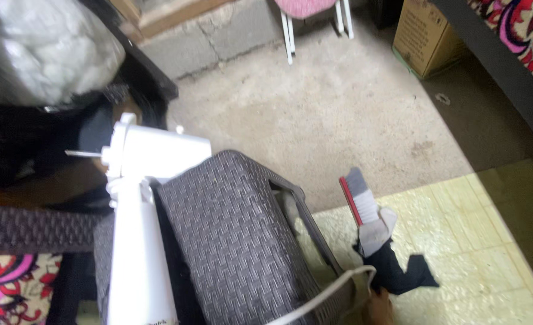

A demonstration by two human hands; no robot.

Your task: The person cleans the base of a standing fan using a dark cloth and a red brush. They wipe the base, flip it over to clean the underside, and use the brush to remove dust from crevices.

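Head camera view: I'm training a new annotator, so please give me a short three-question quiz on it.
1. True or false: the socks lie inside the dark woven basket.
2. Which thing stands against the basket's left side? A) a white stand fan B) a broom C) a bucket
3. What colour is the cord that crosses the basket's lower corner?

Key:
1. False. They are outside it, to its right, above the yellowish tiled floor, next to a hand at the bottom edge.
2. A
3. White
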